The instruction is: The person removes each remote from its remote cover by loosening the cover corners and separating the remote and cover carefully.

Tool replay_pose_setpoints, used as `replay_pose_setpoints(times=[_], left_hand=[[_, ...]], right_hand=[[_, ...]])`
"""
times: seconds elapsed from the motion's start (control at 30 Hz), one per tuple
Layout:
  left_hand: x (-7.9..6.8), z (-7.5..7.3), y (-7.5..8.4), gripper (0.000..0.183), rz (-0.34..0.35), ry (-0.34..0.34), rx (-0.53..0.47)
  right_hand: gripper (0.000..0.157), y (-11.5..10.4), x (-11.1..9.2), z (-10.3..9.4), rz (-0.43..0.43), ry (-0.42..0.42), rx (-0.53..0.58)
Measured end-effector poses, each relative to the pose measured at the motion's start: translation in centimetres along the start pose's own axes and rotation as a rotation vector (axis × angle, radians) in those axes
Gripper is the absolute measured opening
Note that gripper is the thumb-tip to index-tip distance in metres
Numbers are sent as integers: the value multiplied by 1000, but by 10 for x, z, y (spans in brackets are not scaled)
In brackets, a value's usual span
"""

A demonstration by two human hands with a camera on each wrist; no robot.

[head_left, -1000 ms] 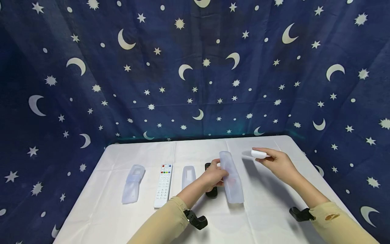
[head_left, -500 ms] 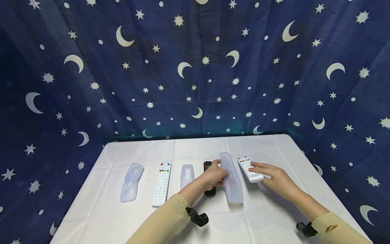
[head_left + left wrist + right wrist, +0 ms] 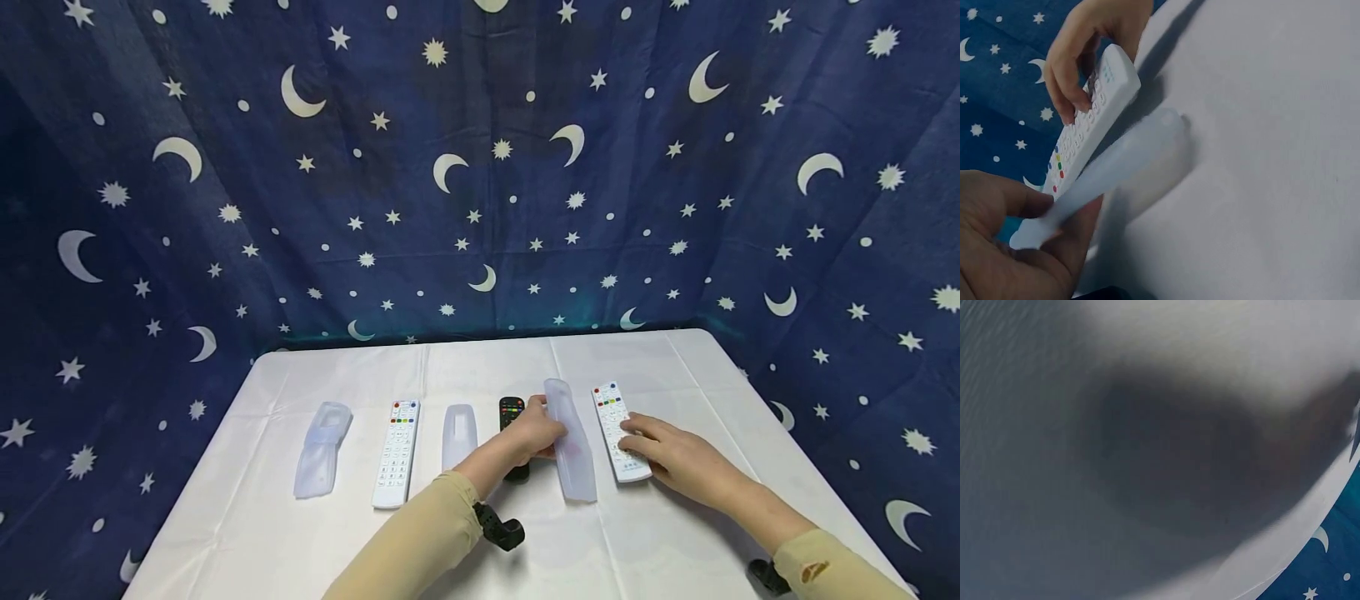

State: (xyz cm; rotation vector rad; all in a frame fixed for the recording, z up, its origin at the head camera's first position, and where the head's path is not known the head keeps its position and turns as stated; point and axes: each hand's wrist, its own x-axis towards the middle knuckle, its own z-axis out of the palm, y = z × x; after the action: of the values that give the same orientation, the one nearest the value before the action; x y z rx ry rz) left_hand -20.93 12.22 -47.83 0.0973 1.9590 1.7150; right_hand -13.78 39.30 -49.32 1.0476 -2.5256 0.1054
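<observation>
My left hand (image 3: 536, 429) pinches the left side of a translucent silicone remote cover (image 3: 574, 458), which is tilted close over the table. In the left wrist view that cover (image 3: 1125, 150) runs out from between thumb and fingers. To its right, my right hand (image 3: 678, 460) holds a white remote control (image 3: 611, 415) by its lower part, fingers on the keypad side. The remote's buttons face up and its coloured keys point away from me. The left wrist view shows this remote (image 3: 1110, 103) just beyond the cover. Only blurred cloth and shadow fill the right wrist view.
Behind my left hand lies a black remote (image 3: 512, 408), partly hidden. Left of it are another translucent cover (image 3: 459, 429), a second white remote (image 3: 397, 458) and a folded-looking translucent cover (image 3: 321, 454). All lie on the white-clothed table (image 3: 225, 500); a starry curtain (image 3: 495, 208) hangs behind.
My right hand has brought the white remote down and towards me, turning it from end-on to buttons up beside the cover. The left hand has kept its hold, nearly in place.
</observation>
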Motion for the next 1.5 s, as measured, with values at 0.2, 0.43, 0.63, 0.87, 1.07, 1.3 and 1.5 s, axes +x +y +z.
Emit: replay_pose_setpoints(times=[0.2, 0.43, 0.63, 0.87, 1.07, 1.3, 1.5], left_hand=[[-4, -1, 4, 73, 103, 33, 334], [-4, -1, 10, 65, 187, 41, 609], [3, 2, 3, 75, 163, -1, 289], [1, 1, 0, 81, 161, 28, 479], [-9, 3, 12, 78, 170, 71, 938], [-31, -20, 23, 71, 316, 15, 1011], [-58, -77, 16, 74, 496, 97, 942]], right_hand=[[59, 2, -5, 2, -20, -83, -29], [59, 8, -9, 2, -21, -116, -37], [58, 9, -11, 3, 4, -102, -16], [18, 7, -13, 5, 51, -134, 16], [42, 7, -10, 5, 75, -137, 8], [40, 8, -2, 10, 88, -83, -6], [48, 6, -4, 3, 239, -33, -21]])
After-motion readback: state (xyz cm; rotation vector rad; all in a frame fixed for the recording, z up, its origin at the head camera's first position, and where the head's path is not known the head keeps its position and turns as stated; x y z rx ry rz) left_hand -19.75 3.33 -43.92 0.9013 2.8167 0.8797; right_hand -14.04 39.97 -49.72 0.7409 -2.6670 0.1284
